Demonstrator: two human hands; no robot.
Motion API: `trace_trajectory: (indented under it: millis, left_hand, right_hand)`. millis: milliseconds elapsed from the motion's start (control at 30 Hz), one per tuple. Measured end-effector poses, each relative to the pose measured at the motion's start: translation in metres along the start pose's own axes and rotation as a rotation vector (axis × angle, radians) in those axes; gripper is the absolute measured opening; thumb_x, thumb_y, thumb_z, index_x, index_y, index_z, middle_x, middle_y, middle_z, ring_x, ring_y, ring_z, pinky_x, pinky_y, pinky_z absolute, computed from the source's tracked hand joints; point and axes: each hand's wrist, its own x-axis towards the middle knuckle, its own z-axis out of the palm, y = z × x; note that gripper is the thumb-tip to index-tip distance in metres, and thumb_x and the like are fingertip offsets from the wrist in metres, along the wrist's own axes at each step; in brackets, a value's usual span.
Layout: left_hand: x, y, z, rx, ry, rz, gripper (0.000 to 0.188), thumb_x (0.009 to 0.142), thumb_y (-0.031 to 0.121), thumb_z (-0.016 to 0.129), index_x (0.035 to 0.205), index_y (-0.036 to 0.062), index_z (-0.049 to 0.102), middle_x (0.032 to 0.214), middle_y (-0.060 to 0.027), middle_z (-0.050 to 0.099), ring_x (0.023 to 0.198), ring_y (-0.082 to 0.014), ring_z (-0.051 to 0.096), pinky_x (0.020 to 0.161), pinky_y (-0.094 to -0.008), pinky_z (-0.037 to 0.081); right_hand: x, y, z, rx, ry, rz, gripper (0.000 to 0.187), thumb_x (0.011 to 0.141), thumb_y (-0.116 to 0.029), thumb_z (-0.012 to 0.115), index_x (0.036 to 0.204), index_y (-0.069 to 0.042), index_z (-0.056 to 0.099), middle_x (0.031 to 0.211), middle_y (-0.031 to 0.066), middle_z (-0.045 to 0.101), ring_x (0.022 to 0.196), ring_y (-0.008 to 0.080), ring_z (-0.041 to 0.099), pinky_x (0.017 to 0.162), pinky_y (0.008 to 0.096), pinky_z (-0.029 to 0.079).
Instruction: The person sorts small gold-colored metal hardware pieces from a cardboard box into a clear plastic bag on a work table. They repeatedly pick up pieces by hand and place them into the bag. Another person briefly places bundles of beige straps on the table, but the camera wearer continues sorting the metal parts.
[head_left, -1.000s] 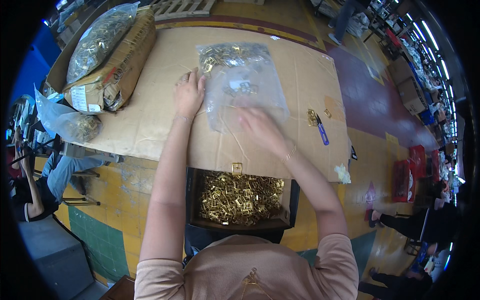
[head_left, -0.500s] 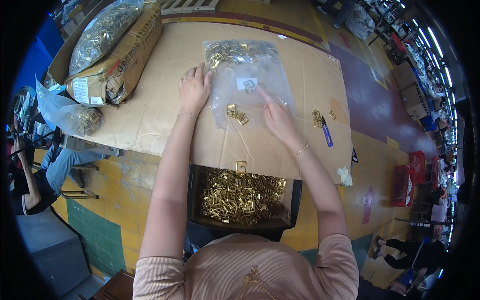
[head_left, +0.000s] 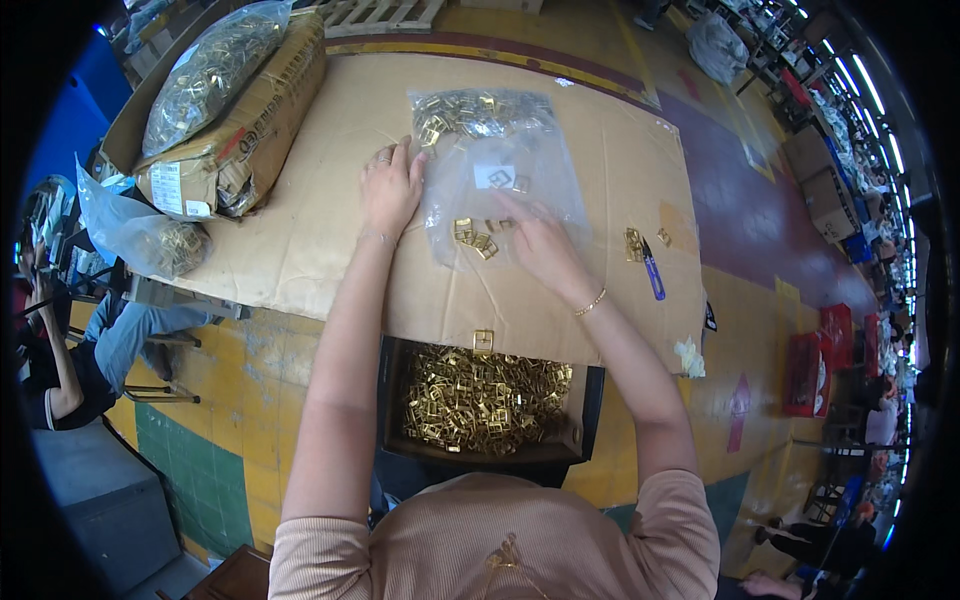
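Observation:
A clear plastic bag (head_left: pixel 560 185) lies on the cardboard-covered table, with many gold buckles (head_left: pixel 480 108) gathered at its far end. My left hand (head_left: pixel 390 190) rests flat at the bag's left edge, fingers stretched out and holding nothing. Over the bag, my right hand (head_left: pixel 545 245) has its index finger extended, close to a few separate buckles (head_left: pixel 500 180) beside a white label (head_left: pixel 492 172). Some brighter buckles (head_left: pixel 474 238) sit at the near part of the bag; I cannot tell whether they are in or on it.
A dark box (head_left: pixel 590 405) full of loose gold buckles stands below the table's near edge, where a single buckle (head_left: pixel 483 341) lies. On the right are a blue-handled cutter (head_left: pixel 654 275) and some buckles (head_left: pixel 634 245). A carton (head_left: pixel 265 130) and bags of buckles (head_left: pixel 215 75) occupy the left.
My right hand has drawn nearer to me over the bag. The separate buckles by the label have shifted apart. My left hand stays almost where it was.

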Motion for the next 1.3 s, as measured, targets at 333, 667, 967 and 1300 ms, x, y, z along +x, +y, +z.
trace_trajectory:
  millis: [333,667,967,1300]
  left_hand:
    - [-0.001,0.001,0.000,-0.005,0.036,0.017,0.048,0.103,0.041,0.048,0.138,0.0090,0.057,0.127,-0.0183,0.064,0.125,-0.0347,0.056,0.106,-0.0466,0.040]
    - [-0.002,0.004,-0.004,0.004,-0.015,0.040,0.047,0.103,0.042,0.047,0.137,0.0098,0.058,0.128,-0.0175,0.064,0.126,-0.0328,0.055,0.107,-0.0470,0.039]
    - [-0.002,0.005,-0.004,-0.007,0.017,0.026,0.049,0.103,0.044,0.047,0.138,0.0115,0.058,0.128,-0.0165,0.064,0.127,-0.0338,0.054,0.107,-0.0475,0.039]
    - [-0.004,0.001,0.002,0.014,0.008,0.061,0.054,0.101,0.050,0.047,0.139,0.0136,0.057,0.132,-0.0150,0.063,0.130,-0.0353,0.051,0.110,-0.0485,0.035]
  right_hand:
    - [-0.023,-0.024,0.031,-0.206,-0.120,-0.300,0.042,0.103,-0.032,0.052,0.135,-0.007,0.059,0.145,0.0153,0.054,0.145,0.0312,0.038,0.120,0.0460,0.030]
    - [-0.004,0.002,0.022,-0.176,0.033,-0.151,0.037,0.103,-0.024,0.051,0.132,-0.003,0.061,0.149,0.0192,0.049,0.141,0.0363,0.042,0.120,0.0483,0.030]
    - [0.090,0.054,0.026,-0.576,-0.048,-0.082,0.043,0.104,-0.026,0.046,0.141,-0.004,0.054,0.155,0.0200,0.042,0.142,0.0404,0.038,0.119,0.0504,0.027]
    - [-0.003,-0.001,-0.026,0.158,-0.233,0.402,0.054,0.100,-0.008,0.039,0.154,-0.012,0.039,0.149,0.0165,0.051,0.141,0.0309,0.046,0.117,0.0382,0.034]
